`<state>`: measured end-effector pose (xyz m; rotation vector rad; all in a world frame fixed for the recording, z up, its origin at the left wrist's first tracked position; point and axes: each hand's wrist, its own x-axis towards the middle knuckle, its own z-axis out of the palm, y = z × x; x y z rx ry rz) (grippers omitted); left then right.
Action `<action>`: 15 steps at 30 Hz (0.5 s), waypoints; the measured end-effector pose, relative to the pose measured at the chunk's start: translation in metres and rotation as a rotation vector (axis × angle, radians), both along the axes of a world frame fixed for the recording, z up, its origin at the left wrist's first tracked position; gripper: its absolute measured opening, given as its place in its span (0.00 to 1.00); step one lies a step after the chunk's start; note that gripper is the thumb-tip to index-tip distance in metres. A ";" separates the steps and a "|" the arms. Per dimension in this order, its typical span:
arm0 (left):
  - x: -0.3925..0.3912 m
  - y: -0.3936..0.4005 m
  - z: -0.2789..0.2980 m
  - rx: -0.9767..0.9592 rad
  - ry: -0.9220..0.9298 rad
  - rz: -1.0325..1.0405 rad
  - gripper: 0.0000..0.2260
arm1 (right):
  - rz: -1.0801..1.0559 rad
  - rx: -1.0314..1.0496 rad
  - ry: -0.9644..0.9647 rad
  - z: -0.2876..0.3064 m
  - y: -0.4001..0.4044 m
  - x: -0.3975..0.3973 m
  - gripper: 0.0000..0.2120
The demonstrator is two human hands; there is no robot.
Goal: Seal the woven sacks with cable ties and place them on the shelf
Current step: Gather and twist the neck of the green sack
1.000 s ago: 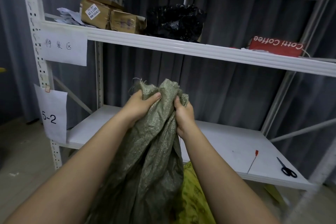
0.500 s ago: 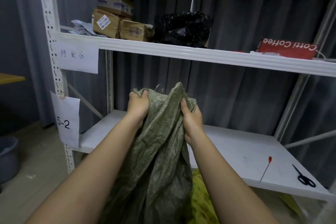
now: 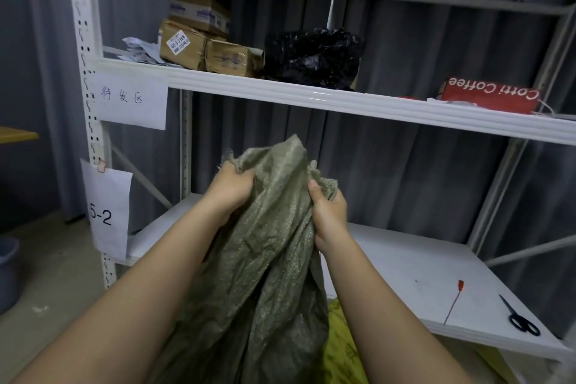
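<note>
Green woven sack (image 3: 274, 259) held upright in front of the shelving, mouth bunched together at the top, below the front edge of the upper shelf (image 3: 311, 97). Left hand (image 3: 230, 190) clamped on the gathered fabric from the left, fingers curled into the folds; right hand (image 3: 330, 215) clamped on it from the right, thumb up against the cloth. Both grips closed tight on the sack's neck. Yellow-green material (image 3: 339, 343) visible low down, just behind the sack and beside the right forearm; cannot tell what it is.

On the lower shelf (image 3: 405, 265), to the right: a red cable tie (image 3: 453, 302) lying flat, black-handled scissors (image 3: 519, 316) just beside it near the front edge, both well apart from the hands.

On the upper shelf: cardboard boxes (image 3: 205, 47) at the left, one with a white sticker reading "65-3 3306", smaller print below it too blurred to read; loose papers (image 3: 140, 50) left of them; a crumpled black plastic bag (image 3: 311, 56) in the middle; a red carton (image 3: 489, 95) at the right, printed "Cotti Coffee", seen upside down.

Taped to the left upright: a white sheet (image 3: 131, 100) handwritten "待发区", and lower, a clipped sheet (image 3: 107, 212) marked "5-2". Grey bucket (image 3: 7, 271) on the floor at far left.
</note>
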<state>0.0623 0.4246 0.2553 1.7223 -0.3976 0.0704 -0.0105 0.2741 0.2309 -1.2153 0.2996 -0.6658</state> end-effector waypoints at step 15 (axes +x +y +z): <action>-0.032 -0.010 0.018 0.096 -0.090 0.136 0.21 | -0.106 -0.190 -0.012 0.010 0.024 0.001 0.07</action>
